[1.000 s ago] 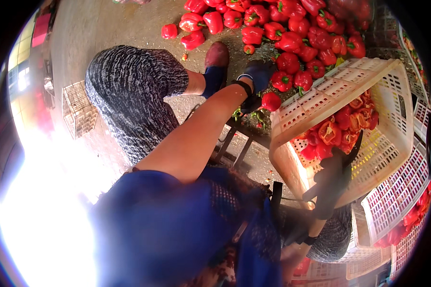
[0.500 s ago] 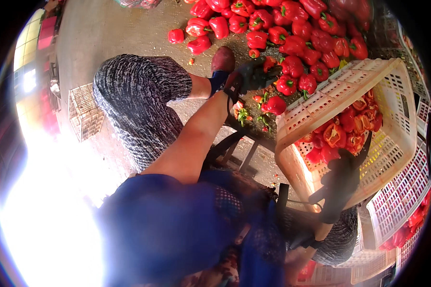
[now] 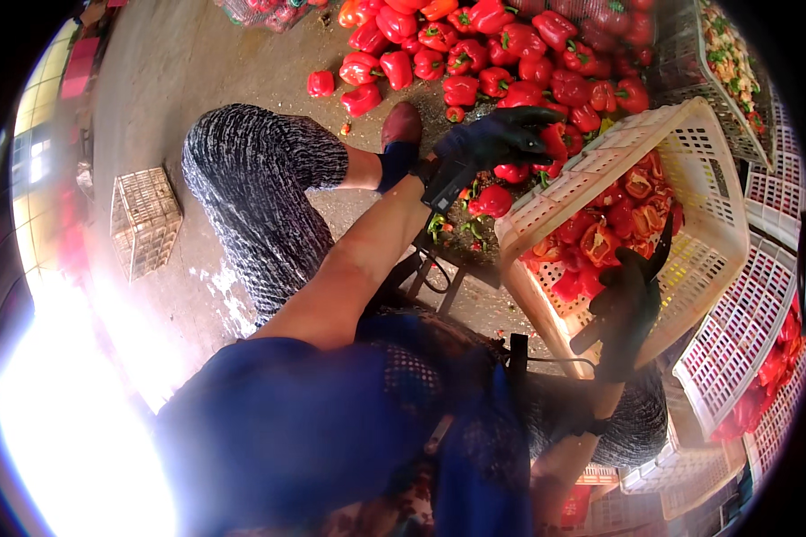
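Black-gloved, my left hand point(image 3: 497, 141) reaches over the near edge of the pepper pile. Its fingers are stretched out and apart, the tips at a red bell pepper point(image 3: 555, 141); no firm hold shows. Another whole red pepper point(image 3: 491, 201) lies just below that hand. My right hand point(image 3: 625, 309), also in a black glove, is closed at the front of a tilted white plastic crate point(image 3: 533, 215). A dark, pointed blade, seemingly a knife point(image 3: 663, 249), sticks up from its grip. Inside the crate are cut-open red peppers point(image 3: 600, 242) with pale insides showing.
Whole red peppers point(image 3: 466, 55) spread across the far floor. A crate of pale and green scraps point(image 3: 734, 67) stands far right. More white crates point(image 3: 734, 349) crowd the right side. One small crate point(image 3: 148, 215) sits at left. A dark stool-like frame point(image 3: 452, 285) is between my legs.
My left hand has moved forward and right to the pepper pile, its fingers extended. My right hand stays by the crate. The whole view has shifted slightly.
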The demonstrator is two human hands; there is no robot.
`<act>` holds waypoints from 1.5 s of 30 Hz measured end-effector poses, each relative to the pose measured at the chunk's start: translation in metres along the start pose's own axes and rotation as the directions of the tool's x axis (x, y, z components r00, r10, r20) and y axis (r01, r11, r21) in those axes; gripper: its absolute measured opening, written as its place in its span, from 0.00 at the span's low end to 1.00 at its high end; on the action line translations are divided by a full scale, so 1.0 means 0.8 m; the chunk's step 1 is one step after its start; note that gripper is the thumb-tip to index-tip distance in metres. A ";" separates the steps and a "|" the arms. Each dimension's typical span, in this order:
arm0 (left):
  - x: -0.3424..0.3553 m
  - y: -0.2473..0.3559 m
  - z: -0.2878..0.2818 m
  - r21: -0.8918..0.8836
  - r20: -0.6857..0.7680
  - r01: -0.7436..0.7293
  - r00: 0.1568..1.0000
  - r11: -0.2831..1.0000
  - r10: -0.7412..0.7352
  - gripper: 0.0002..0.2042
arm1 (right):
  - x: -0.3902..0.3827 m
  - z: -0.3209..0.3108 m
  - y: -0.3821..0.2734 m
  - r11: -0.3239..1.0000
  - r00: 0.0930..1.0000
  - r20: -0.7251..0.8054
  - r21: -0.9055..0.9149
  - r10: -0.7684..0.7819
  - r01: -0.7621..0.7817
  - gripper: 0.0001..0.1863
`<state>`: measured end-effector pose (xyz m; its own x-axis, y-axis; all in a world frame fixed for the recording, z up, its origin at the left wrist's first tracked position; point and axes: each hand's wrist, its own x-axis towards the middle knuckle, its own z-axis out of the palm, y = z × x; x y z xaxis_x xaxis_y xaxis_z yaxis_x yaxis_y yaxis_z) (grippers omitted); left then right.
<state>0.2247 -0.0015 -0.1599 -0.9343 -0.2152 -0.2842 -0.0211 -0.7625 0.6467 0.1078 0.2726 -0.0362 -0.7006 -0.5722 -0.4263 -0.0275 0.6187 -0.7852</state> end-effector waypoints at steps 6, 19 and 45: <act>0.006 0.016 0.063 0.613 -0.037 -0.154 0.974 0.775 0.223 0.33 | -0.001 0.002 -0.019 0.988 0.997 -0.018 0.131 0.081 -0.078 0.13; 0.028 0.026 0.160 0.598 0.381 -0.383 0.909 0.704 0.170 0.25 | -0.011 -0.033 -0.002 0.855 0.932 -0.335 0.516 0.138 0.059 0.18; -0.023 -0.199 -0.089 0.968 -0.200 0.185 0.977 -0.168 -0.074 0.12 | 0.010 -0.001 -0.001 0.714 0.922 -0.129 0.675 0.365 -0.188 0.19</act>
<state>0.2706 0.0802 -0.3081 -0.8402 -0.2755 -0.4671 -0.5140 0.6791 0.5240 0.1017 0.2678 -0.0385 -0.7480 -0.2325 -0.6217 0.5933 0.1857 -0.7833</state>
